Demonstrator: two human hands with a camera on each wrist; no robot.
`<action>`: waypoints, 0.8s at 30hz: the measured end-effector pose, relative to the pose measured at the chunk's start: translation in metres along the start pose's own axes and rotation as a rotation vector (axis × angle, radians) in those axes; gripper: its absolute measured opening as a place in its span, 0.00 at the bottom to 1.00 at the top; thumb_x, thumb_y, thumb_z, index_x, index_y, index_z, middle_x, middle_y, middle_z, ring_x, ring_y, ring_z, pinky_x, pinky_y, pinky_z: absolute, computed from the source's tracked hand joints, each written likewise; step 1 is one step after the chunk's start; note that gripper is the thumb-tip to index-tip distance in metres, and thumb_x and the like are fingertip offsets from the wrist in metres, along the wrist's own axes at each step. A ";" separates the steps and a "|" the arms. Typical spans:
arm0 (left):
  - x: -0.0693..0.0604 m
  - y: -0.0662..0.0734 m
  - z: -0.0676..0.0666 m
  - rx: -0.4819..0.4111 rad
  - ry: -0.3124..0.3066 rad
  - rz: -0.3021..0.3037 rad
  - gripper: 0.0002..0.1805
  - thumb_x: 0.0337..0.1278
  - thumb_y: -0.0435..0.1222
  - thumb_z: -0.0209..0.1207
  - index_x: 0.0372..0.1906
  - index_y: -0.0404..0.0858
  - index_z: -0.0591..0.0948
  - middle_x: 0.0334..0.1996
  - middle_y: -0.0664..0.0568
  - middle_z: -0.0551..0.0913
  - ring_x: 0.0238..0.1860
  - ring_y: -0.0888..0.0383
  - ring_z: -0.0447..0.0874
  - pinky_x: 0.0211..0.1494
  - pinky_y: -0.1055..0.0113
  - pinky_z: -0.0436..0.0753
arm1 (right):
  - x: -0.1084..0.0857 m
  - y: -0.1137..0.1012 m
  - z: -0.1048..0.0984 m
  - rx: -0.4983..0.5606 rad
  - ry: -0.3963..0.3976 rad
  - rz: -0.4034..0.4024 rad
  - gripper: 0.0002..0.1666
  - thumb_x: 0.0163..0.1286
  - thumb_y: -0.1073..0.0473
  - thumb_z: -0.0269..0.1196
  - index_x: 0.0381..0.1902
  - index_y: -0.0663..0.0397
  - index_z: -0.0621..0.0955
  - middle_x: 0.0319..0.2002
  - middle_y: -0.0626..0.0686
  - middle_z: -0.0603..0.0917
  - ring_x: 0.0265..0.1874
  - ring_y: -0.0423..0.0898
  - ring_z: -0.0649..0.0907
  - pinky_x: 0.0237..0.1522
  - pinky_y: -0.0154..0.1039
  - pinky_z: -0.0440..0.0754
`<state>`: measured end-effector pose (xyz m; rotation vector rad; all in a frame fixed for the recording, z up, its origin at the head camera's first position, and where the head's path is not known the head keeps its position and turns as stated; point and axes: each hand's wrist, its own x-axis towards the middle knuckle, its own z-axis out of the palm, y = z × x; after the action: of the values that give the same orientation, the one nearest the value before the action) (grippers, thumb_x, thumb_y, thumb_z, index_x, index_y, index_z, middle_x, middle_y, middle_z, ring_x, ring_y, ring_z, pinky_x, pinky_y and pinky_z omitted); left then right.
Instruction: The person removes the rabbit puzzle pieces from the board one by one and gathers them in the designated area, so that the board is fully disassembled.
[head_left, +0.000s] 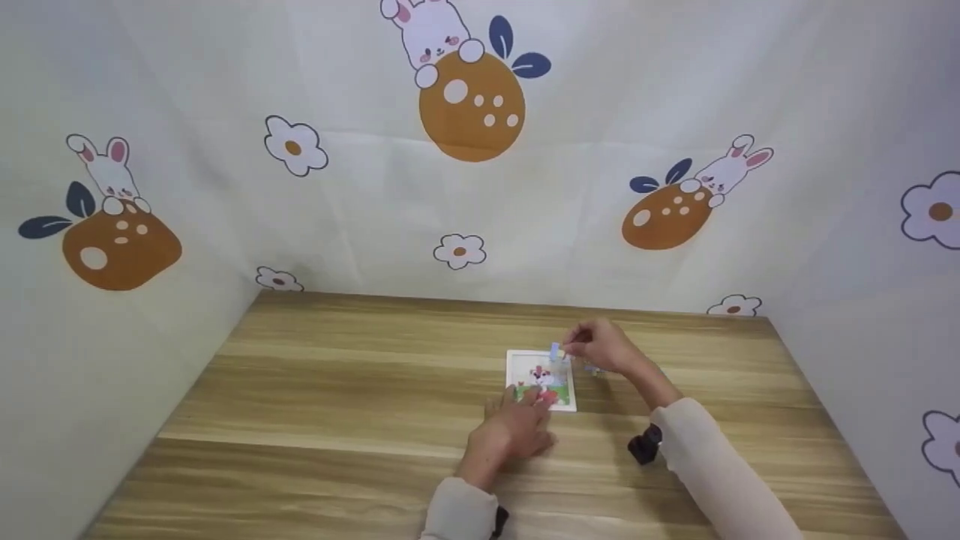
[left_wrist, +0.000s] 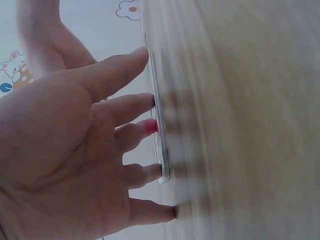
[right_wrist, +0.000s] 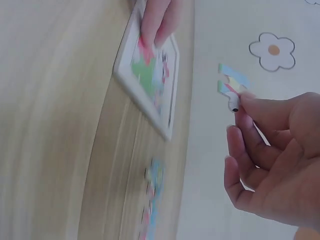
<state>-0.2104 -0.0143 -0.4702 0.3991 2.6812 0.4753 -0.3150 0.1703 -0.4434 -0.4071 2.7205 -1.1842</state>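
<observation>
A small white-framed jigsaw puzzle (head_left: 576, 397) lies on the table, partly filled with a cartoon animal on green. My left hand (head_left: 514, 431) rests its spread fingertips on the near left part of the puzzle, as the left wrist view also shows. Between thumb and forefinger my right hand (head_left: 604, 346) pinches a light-blue puzzle piece (right_wrist: 233, 86) above the far right corner of the frame. In the right wrist view this piece bears green, yellow and white patches. Loose puzzle pieces (right_wrist: 154, 185) lie on the table just right of the frame, partly under the right hand.
The wood-grain table (head_left: 315, 390) is bounded by pale cloth walls (head_left: 360, 210) printed with rabbits, oranges and flowers. A black wrist device (head_left: 645, 444) is strapped at the right sleeve.
</observation>
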 end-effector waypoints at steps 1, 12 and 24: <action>0.000 0.000 0.000 -0.007 0.001 -0.001 0.33 0.68 0.52 0.56 0.75 0.50 0.67 0.80 0.54 0.58 0.81 0.41 0.48 0.79 0.35 0.53 | -0.003 0.003 -0.003 -0.014 -0.004 -0.011 0.03 0.69 0.66 0.64 0.36 0.61 0.85 0.35 0.56 0.86 0.33 0.43 0.82 0.37 0.34 0.80; -0.001 0.001 -0.001 -0.016 0.016 0.016 0.32 0.69 0.50 0.56 0.75 0.49 0.68 0.80 0.52 0.58 0.81 0.40 0.48 0.79 0.34 0.52 | -0.027 0.038 -0.021 -0.036 -0.071 -0.008 0.03 0.68 0.68 0.65 0.35 0.65 0.83 0.34 0.55 0.85 0.33 0.42 0.80 0.36 0.29 0.78; -0.001 -0.001 0.000 -0.051 0.010 0.013 0.33 0.69 0.50 0.56 0.76 0.50 0.66 0.80 0.53 0.58 0.81 0.40 0.46 0.79 0.35 0.50 | -0.035 0.052 -0.008 -0.142 -0.042 0.010 0.05 0.60 0.69 0.70 0.34 0.63 0.84 0.33 0.55 0.87 0.34 0.42 0.81 0.38 0.34 0.80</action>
<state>-0.2092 -0.0157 -0.4704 0.4003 2.6720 0.5492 -0.2934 0.2199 -0.4753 -0.4298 2.7755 -0.9721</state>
